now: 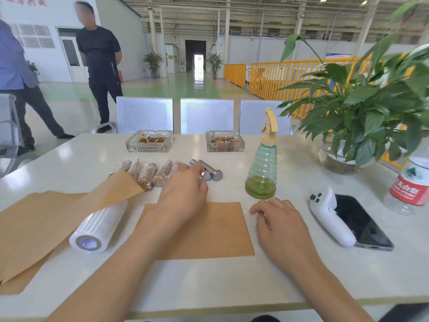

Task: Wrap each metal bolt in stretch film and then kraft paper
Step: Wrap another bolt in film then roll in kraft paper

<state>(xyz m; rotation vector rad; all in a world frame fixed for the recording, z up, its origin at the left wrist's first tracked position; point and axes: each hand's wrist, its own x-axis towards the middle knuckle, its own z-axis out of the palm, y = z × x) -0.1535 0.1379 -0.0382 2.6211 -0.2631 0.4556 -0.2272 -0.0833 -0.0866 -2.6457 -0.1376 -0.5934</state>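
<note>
At centre frame, on a white table (232,282), left hand (185,194) reaching up-frame, fingertips on the bare bolts (212,173); grasp not confirmed, fingers curled over the nearest one but contact side hidden, so clenched-or-merely-touching cannot be told. Right hand (278,219) at lower right of centre, loosely curled, resting on the table beside the paper sheet (216,231), possibly pinning a clear film edge; too faint to tell. Bolts: polished steel, hex-headed, lying side by side just above the left hand; judged heavy for size, rigid, smooth and prone to roll, best taken across the shank near the head, where the flats stop slipping. Left of them, wrapped bolts (148,173) in a row, film over brown. Film roll (98,226) at lower left, lying across a paper stack (27,228); film judged thin, clingy, easily torn. Paper judged light, stiff enough to crease. Bolt count uncertain, part covered by the fingers. Beyond: two ashtrays (149,141), spray bottle (262,168), plant (362,108), water bottle (411,184) cut by the right edge, controller (329,217) beside a phone (362,221).
</note>
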